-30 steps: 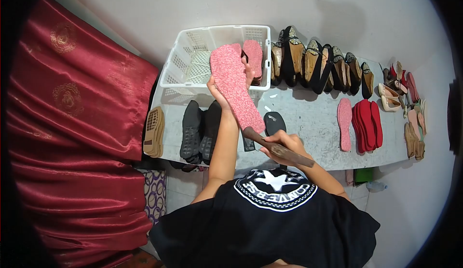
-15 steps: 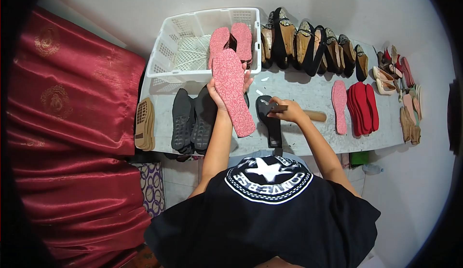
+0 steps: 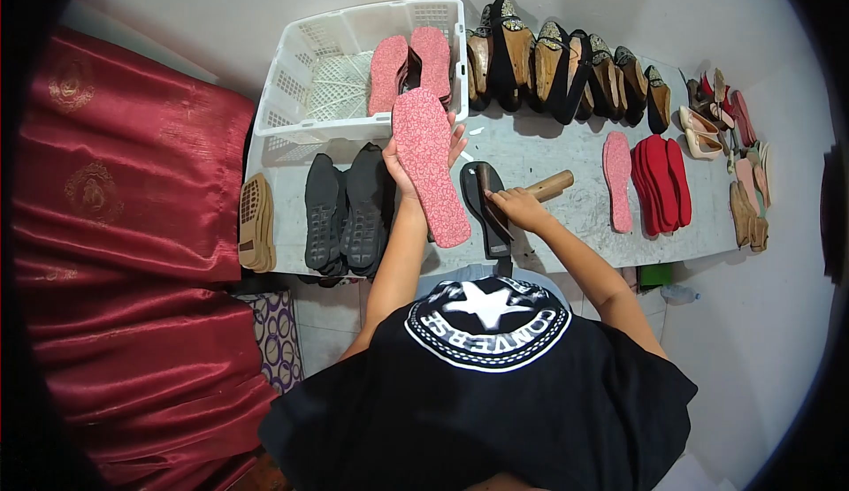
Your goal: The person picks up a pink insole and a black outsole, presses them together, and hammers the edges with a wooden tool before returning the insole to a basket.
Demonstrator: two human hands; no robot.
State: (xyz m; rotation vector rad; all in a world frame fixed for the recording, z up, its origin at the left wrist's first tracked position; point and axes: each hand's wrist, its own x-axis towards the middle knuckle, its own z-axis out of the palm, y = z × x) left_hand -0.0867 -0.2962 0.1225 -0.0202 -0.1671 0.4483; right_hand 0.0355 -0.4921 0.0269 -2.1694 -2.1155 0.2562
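Note:
My left hand (image 3: 400, 169) holds a pink patterned insole (image 3: 430, 166) from beneath, its fingertips showing past the insole's right edge. My right hand (image 3: 518, 208) is closed on a hammer (image 3: 555, 185) near its dark metal head, the wooden handle pointing up and right. The hammer head lies over a black sole (image 3: 478, 183) near the table's front edge. Left of my left hand, black treaded soles (image 3: 363, 217) lie in stacks.
A white basket (image 3: 272, 93) holds more pink insoles (image 3: 431, 60). Black shoes (image 3: 510, 58) line the table's (image 3: 575, 151) back. Red insoles (image 3: 653, 186) and a pink one (image 3: 617, 182) lie right; tan soles (image 3: 256, 226) lie far left.
My right hand has turned the hammer, so its handle now angles upward and its head lies over the black sole. My left hand still holds the pink insole. The whole view has shifted slightly.

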